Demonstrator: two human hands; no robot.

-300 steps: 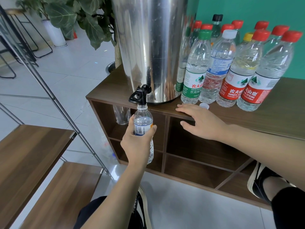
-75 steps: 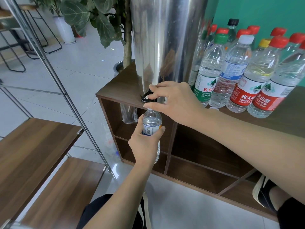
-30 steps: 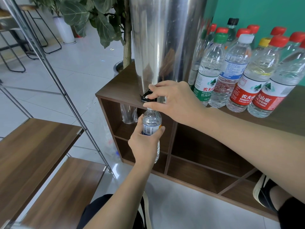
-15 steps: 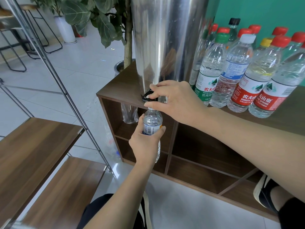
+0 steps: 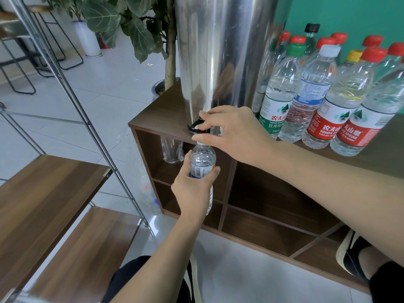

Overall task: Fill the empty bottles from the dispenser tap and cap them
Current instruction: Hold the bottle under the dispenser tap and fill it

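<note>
While the left hand (image 5: 192, 191) grips the bottle (image 5: 203, 160) upright beneath the tap (image 5: 196, 127), the right hand (image 5: 236, 134) pinches the tap's black lever.

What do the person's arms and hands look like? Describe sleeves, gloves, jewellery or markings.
Both forearms are bare as far as the frame shows, with no sleeves in view. The left hand and right hand wear no gloves, and no rings, watch, bracelets or markings show. Fingernails look short and unpainted.
</note>
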